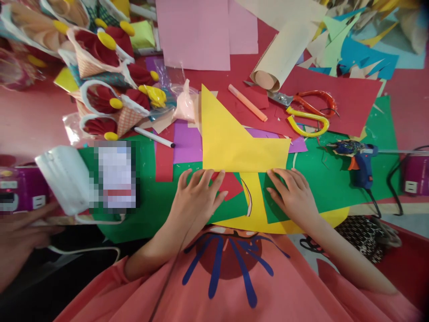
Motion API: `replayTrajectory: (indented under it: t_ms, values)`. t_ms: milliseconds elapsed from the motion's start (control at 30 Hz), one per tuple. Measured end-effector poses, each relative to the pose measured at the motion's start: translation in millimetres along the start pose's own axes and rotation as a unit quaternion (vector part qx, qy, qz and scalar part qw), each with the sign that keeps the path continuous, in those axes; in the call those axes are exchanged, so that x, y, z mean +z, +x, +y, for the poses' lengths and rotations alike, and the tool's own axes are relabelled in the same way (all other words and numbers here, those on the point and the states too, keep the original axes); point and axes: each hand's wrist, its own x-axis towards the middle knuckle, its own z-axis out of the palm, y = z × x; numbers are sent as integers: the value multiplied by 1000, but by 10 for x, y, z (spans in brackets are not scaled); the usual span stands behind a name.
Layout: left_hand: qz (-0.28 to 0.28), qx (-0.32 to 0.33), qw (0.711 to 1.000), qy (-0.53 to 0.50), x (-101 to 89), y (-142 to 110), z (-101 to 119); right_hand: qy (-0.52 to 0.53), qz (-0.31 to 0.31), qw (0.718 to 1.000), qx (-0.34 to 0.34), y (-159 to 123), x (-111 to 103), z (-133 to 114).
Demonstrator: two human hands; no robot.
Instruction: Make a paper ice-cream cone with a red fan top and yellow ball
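Observation:
A folded sheet of yellow paper (234, 147) lies in front of me, its upper left corner rising to a point and a straight edge facing me. The fingertips of my left hand (200, 197) rest along the left part of that near edge. At the right end of the same edge are the fingertips of my right hand (293, 192). Both hands lie palm down with their fingers stretched out, pressing on the paper rather than gripping it. Red, green and more yellow paper lies beneath, between my hands.
Scissors (306, 112), an orange marker (248, 103) and a paper roll (284, 53) lie beyond the sheet. A glue gun (362, 161) with a cord is at right. At left are a phone (116, 176), a white power bank-like block (63, 179), paper cones (100, 53) and another person's hand (27, 232).

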Motion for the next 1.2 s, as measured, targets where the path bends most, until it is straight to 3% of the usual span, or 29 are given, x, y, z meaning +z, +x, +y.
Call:
replayTrajectory:
  t_ms: [200, 300, 600, 1000, 1200]
  values:
    - [12, 79, 996, -46, 168, 224, 183, 27, -10, 999, -28, 198, 79, -154]
    - [7, 88, 995, -50, 242, 256, 208, 23, -9, 999, -35, 229, 83, -171]
    - [-31, 0, 997, -66, 104, -43, -51, -8, -29, 1000, 7, -58, -53, 44]
    - [-32, -39, 999, -5, 66, -183, -111, 10, -35, 999, 24, -168, -72, 167]
    - [-44, -30, 998, -20, 46, -214, -101, 62, -14, 991, 115, -160, 37, 305]
